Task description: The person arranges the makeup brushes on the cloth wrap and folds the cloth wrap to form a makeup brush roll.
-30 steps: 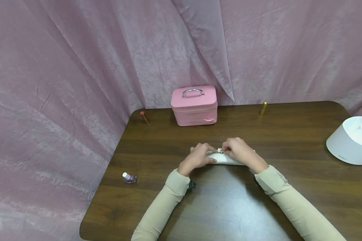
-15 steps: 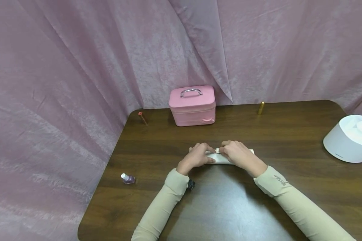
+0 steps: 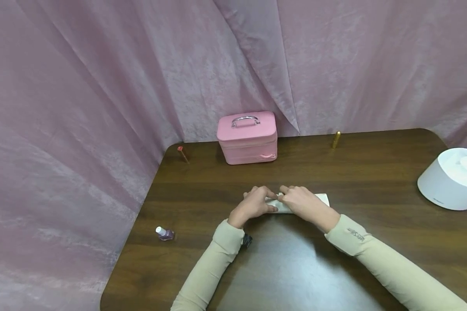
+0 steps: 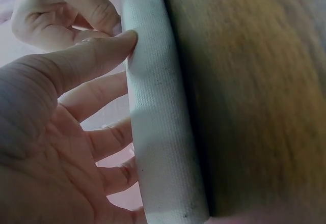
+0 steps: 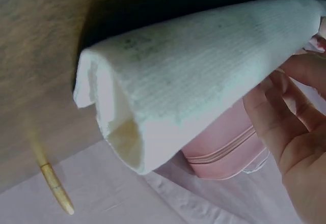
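A white fabric pouch (image 3: pixel 320 200) lies on its side in the middle of the dark wooden table (image 3: pixel 295 268). My left hand (image 3: pixel 265 198) grips its left end; in the left wrist view the thumb (image 4: pixel 97 56) presses the pouch (image 4: pixel 158 127) and the fingers curl behind it. My right hand (image 3: pixel 286 193) pinches the pouch's top edge right beside the left hand, covering its middle. In the right wrist view the pouch's (image 5: pixel 193 76) right end stands free and folded, with my right hand (image 5: pixel 298 132) behind it.
A pink vanity case (image 3: pixel 247 137) stands at the table's back edge, with a gold tube (image 3: pixel 336 139) to its right and a red-tipped stick (image 3: pixel 183 153) to its left. A nail polish bottle (image 3: pixel 164 233) lies front left. A white round device (image 3: pixel 453 179) sits far right.
My right hand has slid left along the top of the pouch until it meets the left hand, baring the pouch's right end. The small metal piece between the hands is now covered.
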`<state>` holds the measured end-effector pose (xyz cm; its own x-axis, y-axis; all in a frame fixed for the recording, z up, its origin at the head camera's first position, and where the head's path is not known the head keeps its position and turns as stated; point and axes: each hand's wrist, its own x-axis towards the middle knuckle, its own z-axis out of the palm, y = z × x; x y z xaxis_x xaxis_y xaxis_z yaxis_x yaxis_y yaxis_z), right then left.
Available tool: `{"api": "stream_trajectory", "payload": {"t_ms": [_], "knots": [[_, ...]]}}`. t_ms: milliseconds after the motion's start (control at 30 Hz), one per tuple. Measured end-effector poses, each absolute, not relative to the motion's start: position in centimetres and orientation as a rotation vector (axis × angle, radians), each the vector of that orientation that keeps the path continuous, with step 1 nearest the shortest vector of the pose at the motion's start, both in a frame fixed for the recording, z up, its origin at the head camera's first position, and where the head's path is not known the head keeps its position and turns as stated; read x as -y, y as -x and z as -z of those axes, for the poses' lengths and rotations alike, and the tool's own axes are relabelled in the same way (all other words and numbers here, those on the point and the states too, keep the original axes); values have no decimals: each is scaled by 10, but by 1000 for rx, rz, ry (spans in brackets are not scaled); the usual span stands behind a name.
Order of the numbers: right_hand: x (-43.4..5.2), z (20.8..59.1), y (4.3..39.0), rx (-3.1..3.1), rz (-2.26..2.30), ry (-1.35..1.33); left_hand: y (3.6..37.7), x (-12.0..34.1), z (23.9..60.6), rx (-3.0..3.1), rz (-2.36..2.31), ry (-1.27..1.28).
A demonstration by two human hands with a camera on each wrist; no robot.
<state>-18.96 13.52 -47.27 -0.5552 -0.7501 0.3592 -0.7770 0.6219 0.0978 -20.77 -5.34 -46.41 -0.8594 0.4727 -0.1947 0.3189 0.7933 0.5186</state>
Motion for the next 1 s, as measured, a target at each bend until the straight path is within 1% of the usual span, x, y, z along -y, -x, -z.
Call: {"api": "stream_trajectory", "payload": {"t_ms": [233,600,1000], "knots": [[-134,477,185,2516,-166,-1187,204,54,466,-2681,-668,-608],[-151,462,184,2803,-473,-1060,205,53,462,-2720,-547,-730],[-165,463,180,2943,-520,-1014,207,55,467,-2760,-455,-799]]}}
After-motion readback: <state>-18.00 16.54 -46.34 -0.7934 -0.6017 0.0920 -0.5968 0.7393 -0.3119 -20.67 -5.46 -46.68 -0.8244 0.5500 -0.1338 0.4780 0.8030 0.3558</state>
